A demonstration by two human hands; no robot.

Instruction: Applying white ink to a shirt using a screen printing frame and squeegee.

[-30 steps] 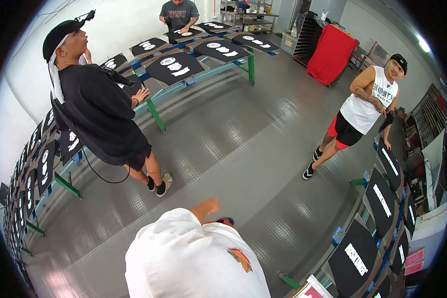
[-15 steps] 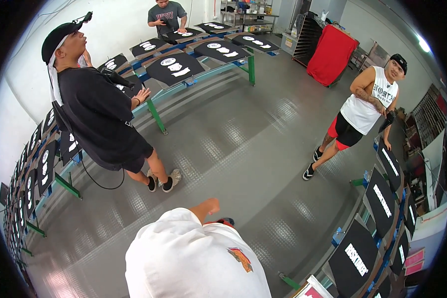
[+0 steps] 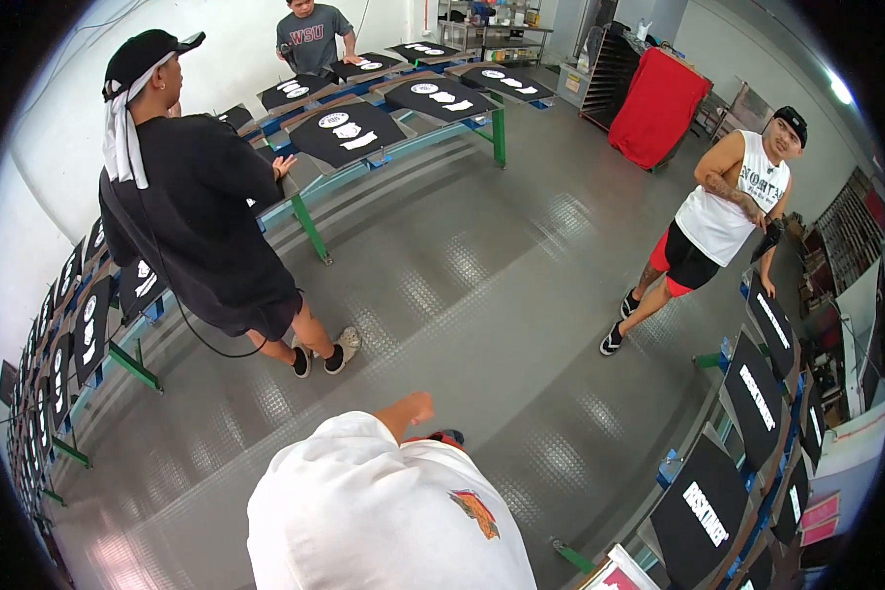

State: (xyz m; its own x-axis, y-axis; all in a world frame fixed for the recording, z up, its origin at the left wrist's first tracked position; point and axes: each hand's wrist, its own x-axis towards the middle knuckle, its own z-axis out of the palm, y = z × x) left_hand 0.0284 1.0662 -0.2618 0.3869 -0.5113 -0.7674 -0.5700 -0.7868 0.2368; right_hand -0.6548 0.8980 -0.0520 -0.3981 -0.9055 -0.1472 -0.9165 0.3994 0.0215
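Note:
In front of my white shirt (image 3: 364, 511), a bare forearm comes out from the left sleeve. At its end is my left hand (image 3: 420, 405), small and partly turned away, so its fingers cannot be made out. Nothing is seen in it, and it hangs over the grey floor, away from the tables. A dark and red shoe (image 3: 449, 437) shows just beside it. My right hand is out of sight. The nearest printing boards carry black fabric with white prints (image 3: 700, 511), at the lower right.
A person in black (image 3: 197, 216) stands left by a long green-legged table (image 3: 310, 231). Behind it is a person in grey (image 3: 315, 44). At right, a person in a white sleeveless top (image 3: 733, 202) leans on another row of boards. A red-draped rack (image 3: 657, 108) stands at the back.
The person in black has turned head and body away toward the far table. The person in grey has shifted left, one hand now raised with a dark object. My own arm has hardly moved.

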